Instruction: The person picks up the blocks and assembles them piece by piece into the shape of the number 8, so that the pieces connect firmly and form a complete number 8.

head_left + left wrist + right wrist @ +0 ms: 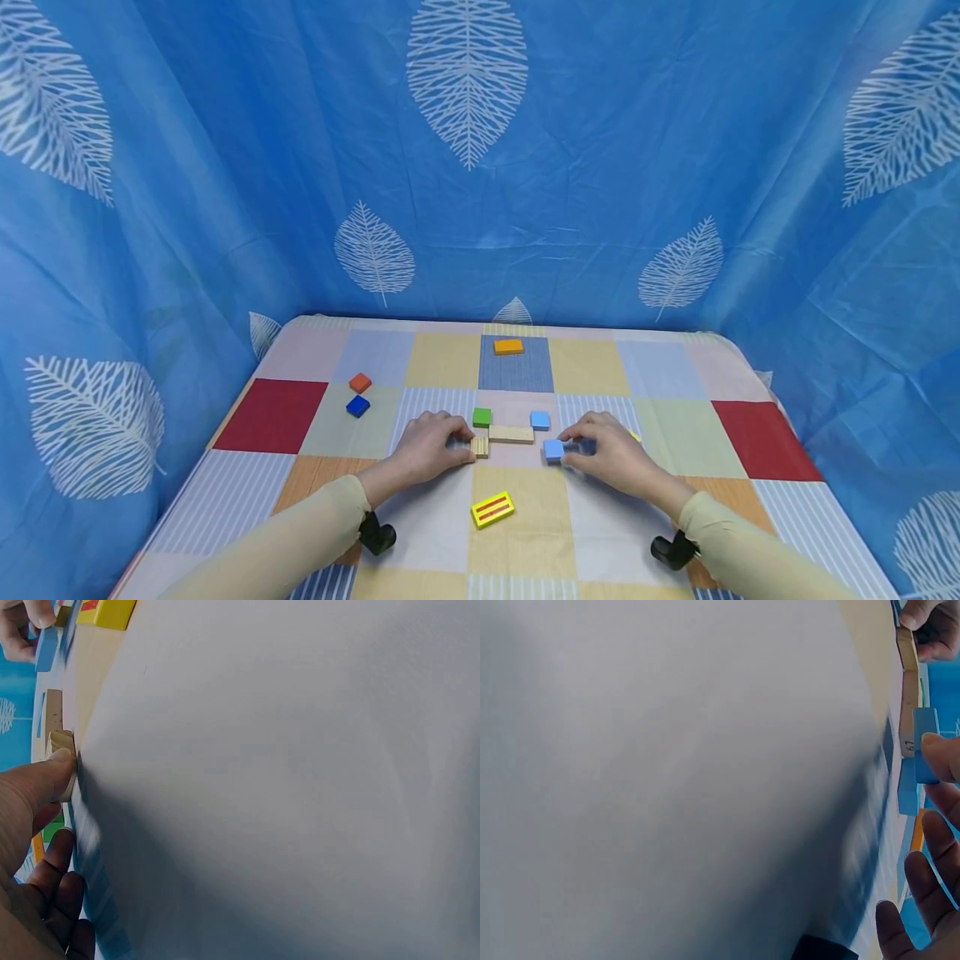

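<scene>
My left hand [431, 446] pinches a small striped wooden block [481, 447] between thumb and index finger, at the left end of a longer plain wooden block [512, 434]. In the left wrist view, the thumb lies on the near face of that striped block [61, 741]. A light blue block [553, 451] is pinched by my right hand [611, 454], just off the plain block's right end; in the right wrist view this blue block [925, 724] overlaps the plain one. Behind the plain block sit a green block [482, 417] on the left and another light blue block [540, 420] on the right.
A yellow block with red stripes [492, 509] lies nearer to me. To the left are a red-orange block [360, 382] and a dark blue block [358, 406]. An orange block [508, 347] lies toward the back. Something yellow [635, 435] peeks out behind my right hand.
</scene>
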`<state>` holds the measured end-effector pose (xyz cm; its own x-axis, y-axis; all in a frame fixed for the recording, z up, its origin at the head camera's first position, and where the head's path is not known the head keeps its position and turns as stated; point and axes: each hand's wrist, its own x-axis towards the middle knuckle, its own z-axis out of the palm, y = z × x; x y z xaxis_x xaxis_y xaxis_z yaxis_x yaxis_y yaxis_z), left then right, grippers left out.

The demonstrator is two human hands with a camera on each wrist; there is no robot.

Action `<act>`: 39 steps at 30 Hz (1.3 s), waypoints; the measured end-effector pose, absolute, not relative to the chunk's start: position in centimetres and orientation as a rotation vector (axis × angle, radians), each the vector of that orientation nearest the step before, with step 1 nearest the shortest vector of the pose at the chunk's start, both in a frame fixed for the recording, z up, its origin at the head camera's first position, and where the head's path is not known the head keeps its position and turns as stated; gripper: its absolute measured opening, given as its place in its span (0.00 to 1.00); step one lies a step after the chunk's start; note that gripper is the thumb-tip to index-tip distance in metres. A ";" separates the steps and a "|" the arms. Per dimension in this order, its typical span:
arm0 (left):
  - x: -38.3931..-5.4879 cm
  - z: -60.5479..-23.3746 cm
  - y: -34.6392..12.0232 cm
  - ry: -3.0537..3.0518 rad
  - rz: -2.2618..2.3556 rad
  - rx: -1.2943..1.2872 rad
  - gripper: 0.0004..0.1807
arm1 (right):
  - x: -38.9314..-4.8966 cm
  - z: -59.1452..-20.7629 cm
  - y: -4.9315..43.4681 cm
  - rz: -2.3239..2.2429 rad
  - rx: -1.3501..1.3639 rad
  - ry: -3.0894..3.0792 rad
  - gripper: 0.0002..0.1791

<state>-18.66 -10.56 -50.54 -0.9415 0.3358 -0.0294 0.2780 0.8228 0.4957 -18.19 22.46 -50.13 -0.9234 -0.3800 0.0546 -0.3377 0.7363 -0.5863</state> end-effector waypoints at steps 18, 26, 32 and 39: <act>-18.6 -50.4 -10.6 2.889 0.770 0.514 0.13 | -18.2 -51.3 21.5 -0.819 -0.618 2.958 0.13; -18.7 -50.4 -10.7 2.887 0.772 0.519 0.13 | -18.3 -51.5 21.4 -0.796 -0.611 2.970 0.13; -18.7 -50.3 -10.6 2.885 0.768 0.512 0.13 | -18.3 -51.5 21.2 -0.816 -0.607 2.964 0.14; -18.7 -50.4 -10.6 2.881 0.769 0.499 0.13 | -18.2 -51.6 20.9 -0.810 -0.571 2.965 0.14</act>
